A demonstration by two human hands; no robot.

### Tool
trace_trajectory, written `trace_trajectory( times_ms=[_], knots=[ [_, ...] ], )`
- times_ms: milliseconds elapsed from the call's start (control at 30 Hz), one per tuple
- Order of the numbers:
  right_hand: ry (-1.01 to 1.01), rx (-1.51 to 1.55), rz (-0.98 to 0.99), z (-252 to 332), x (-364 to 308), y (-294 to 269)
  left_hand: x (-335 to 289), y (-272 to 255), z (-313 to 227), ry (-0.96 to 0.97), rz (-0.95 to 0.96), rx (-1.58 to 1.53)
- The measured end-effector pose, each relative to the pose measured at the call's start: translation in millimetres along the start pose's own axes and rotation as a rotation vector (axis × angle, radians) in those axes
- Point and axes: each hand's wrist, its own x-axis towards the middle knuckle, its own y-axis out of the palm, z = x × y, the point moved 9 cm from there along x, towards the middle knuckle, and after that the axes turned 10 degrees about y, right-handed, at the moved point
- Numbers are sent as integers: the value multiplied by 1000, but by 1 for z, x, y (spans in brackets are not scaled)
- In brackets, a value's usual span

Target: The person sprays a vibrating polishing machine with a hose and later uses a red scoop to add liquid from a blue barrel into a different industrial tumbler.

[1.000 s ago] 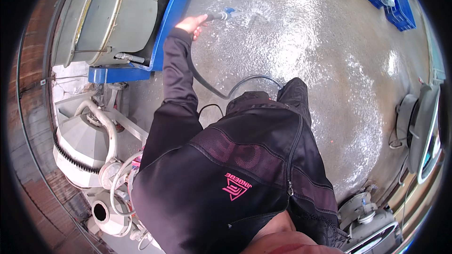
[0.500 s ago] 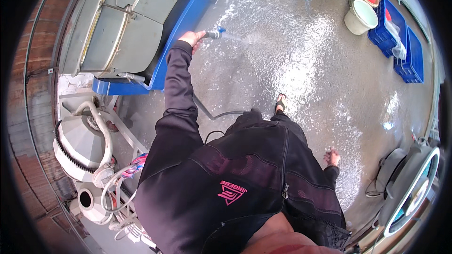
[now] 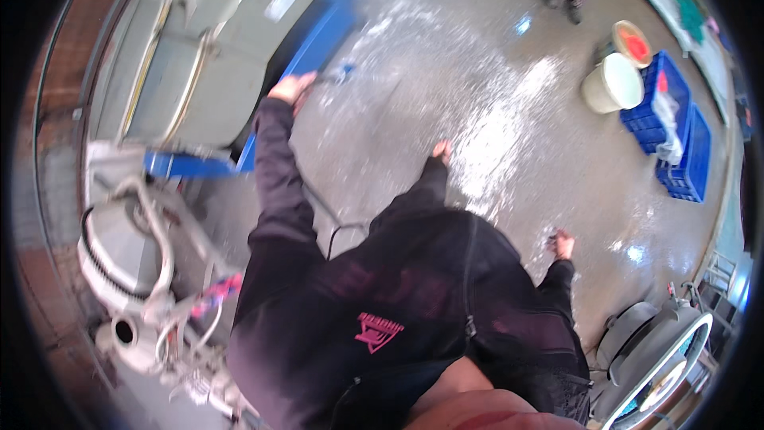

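Gripping the nozzle, the left hand is closed round it—above the wet floor, toward its left edge, near the blue base. The right hand hangs near the round machine—its grip I cannot tell.

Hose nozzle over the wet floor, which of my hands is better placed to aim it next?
Probably your left hand: it grips the hose nozzle, extended over the wet floor. Your right hand hangs well away from it.
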Motion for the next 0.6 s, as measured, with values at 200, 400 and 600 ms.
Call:
trace_trajectory(
  times_ms=[200, 400, 600],
  knots=[
    [162, -139, 26, 8, 22, 59, 124, -46, -1, 58, -178, -112],
    [224, 34, -35, 101, 23, 108, 204, -57, -74, -118, -100, -275],
    [42, -263, -173, 180, 59, 119, 319, -60, -83, 127, -27, -430]
  ],
)
